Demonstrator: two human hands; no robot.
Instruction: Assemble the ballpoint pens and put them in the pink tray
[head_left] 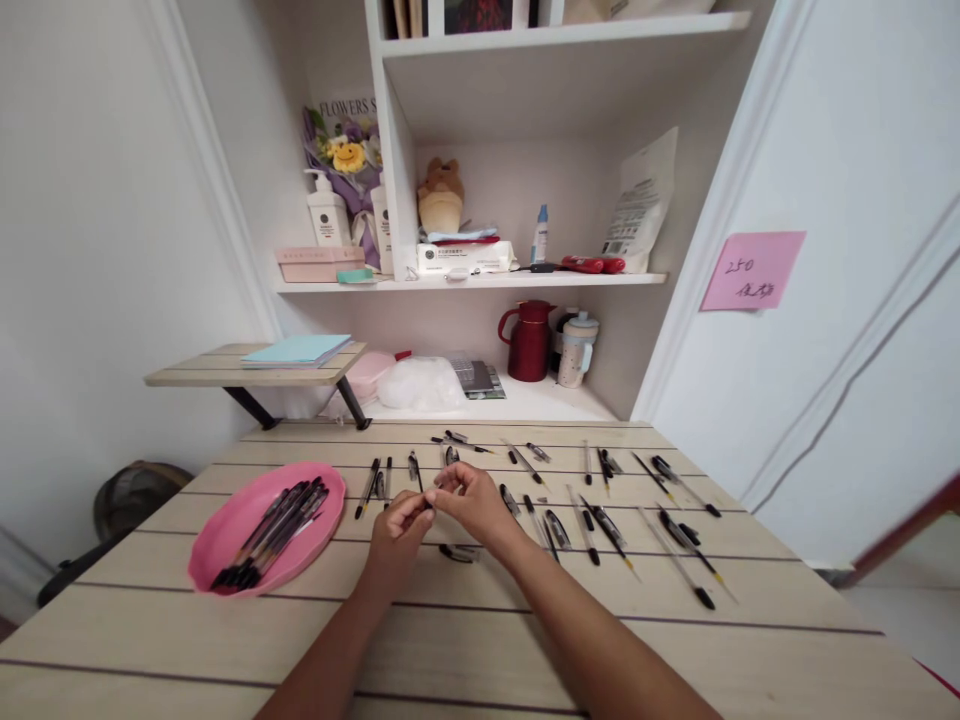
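Above the middle of the table, my left hand [403, 518] and my right hand [474, 502] meet at the fingertips. Both are closed in a pinch around a small dark pen part [428, 500], mostly covered by the fingers. A loose pen cap [457, 553] lies just below my hands. To the left, a pink tray [206, 548] holds a bundle of dark pens [274, 530]. Taken-apart pens lie to the right: clear barrels [679, 560], yellow-tipped refills [613, 530] and black caps [557, 530]. A few more pieces [367, 488] lie between the tray and my left hand.
A small raised wooden stand [180, 372] with blue paper [296, 350] rises at the back left. Behind the slatted table [465, 660] are white shelves [525, 400] with a red jug [529, 340], a cup [577, 350] and a plastic bag [421, 384].
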